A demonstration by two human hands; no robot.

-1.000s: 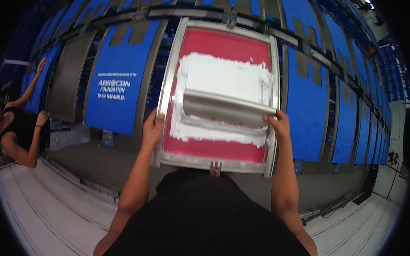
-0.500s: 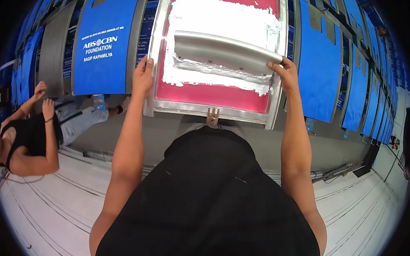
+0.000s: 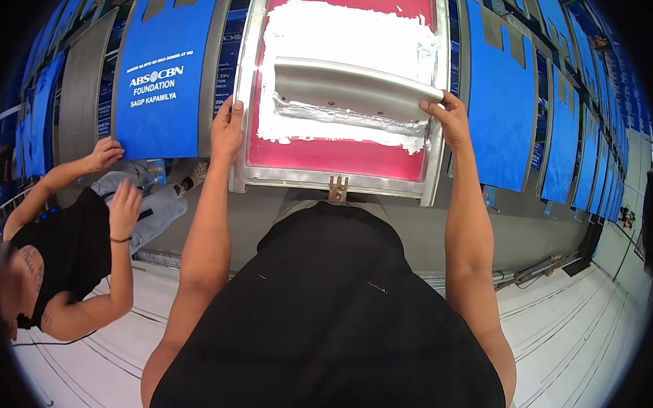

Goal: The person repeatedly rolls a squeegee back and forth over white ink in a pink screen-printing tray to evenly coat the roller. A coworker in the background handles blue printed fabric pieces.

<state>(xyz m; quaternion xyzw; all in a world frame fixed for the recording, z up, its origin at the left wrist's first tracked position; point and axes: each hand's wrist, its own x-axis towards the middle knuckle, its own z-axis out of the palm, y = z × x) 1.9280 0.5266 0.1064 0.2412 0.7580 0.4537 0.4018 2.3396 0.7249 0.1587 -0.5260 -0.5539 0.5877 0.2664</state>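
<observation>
A metal-framed printing screen [image 3: 299,177] with pink-red mesh [image 3: 328,159] is in front of me. Thick white ink [image 3: 347,33] covers much of the mesh. Across the ink lies a wide silver squeegee [image 3: 356,88], its lower edge smeared white and its right end a little lower than its left. My right hand [image 3: 451,122] grips the squeegee's right end, thumb on the near face. My left hand [image 3: 227,132] is closed round the left rail of the frame, thumb upward. A metal bracket [image 3: 338,190] sticks out from the frame's near edge.
A blue bag-shaped sheet with white print [image 3: 158,76] lies on a board at left, more blue sheets [image 3: 503,102] at right. A co-worker [image 3: 73,245] stands close at left, one hand [image 3: 107,154] at the printed sheet's lower corner. Pale lined floor [image 3: 552,341] lies behind me.
The co-worker has come nearer from the left, and one of their hands now reaches the blue sheet's corner. My hands keep their grips; the squeegee shows little movement within the frame.
</observation>
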